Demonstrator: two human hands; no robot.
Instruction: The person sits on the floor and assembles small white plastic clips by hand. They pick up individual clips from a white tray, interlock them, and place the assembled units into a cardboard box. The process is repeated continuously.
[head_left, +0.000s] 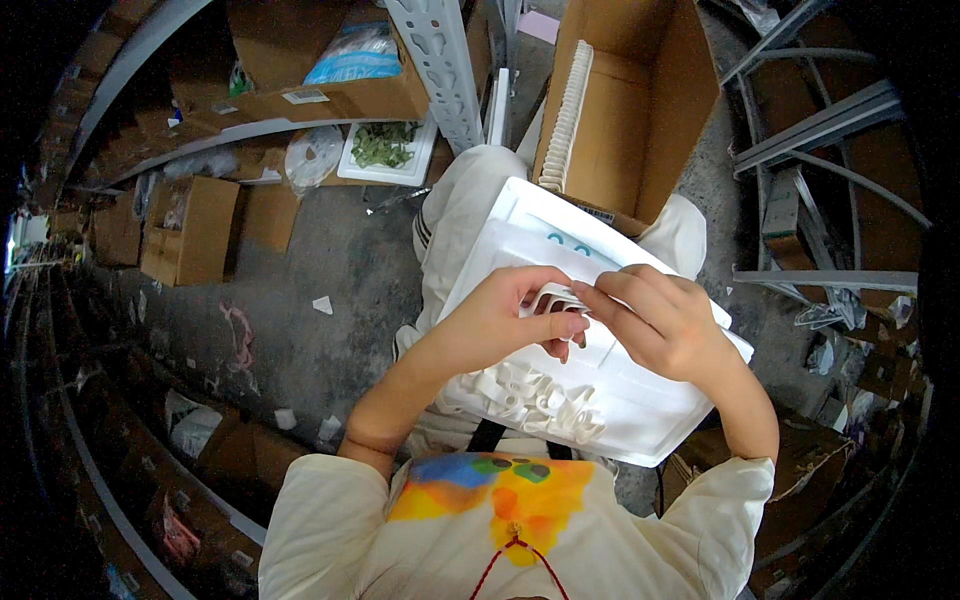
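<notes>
My left hand (515, 315) is closed around some white curved pieces (556, 297), which seem nested together with dark gaps between them. The fingers of my right hand (655, 318) pinch at their upper right end; the exact contact is partly hidden by the fingers. Both hands are above a white foam-like tray (640, 405) lying tilted across my lap. A loose heap of white looped pieces (535, 400) lies on its near left part. Two teal ring shapes (568, 243) show near the tray's far edge.
Beyond the tray stands an open cardboard box (625, 120) with a long row of stacked white pieces (567, 115) along its left side. A white tray of green pieces (385, 150) sits at the left. Metal shelving (437, 65) and cartons (190, 230) surround me; scraps litter the floor.
</notes>
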